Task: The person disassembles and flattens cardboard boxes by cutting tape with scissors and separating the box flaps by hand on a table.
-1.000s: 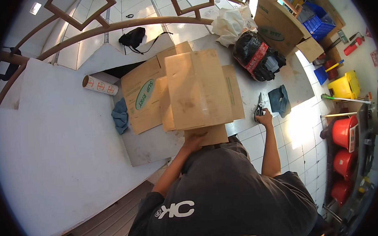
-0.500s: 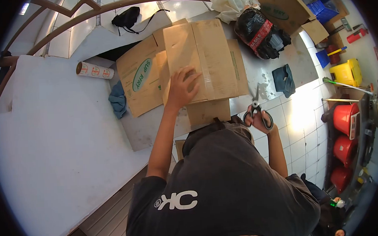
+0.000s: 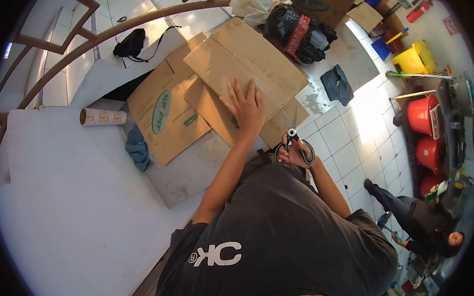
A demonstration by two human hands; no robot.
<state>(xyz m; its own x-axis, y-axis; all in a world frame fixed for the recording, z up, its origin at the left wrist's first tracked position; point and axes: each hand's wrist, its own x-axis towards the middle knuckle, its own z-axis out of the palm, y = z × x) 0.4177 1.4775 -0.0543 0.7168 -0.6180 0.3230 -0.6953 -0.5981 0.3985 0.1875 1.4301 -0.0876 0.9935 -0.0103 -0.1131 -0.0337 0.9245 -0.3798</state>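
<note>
My left hand lies with fingers spread on a closed cardboard box, near its front edge. In my right hand is a pair of scissors with black handles; the blades point away from me and stand slightly apart. The scissors are close to the box's near right corner. Under and left of the box lies a flattened carton with a green oval print. What lies beneath the box is partly hidden.
A roll with printed labels and a blue cloth lie at left. A black wrapped parcel and another dark cloth are at right. A person stands at lower right, near red buckets.
The box has turned clockwise on the carton. My left hand has spread and shifted right on it. The scissors have moved left and opened slightly. Another person has come into fuller view.
</note>
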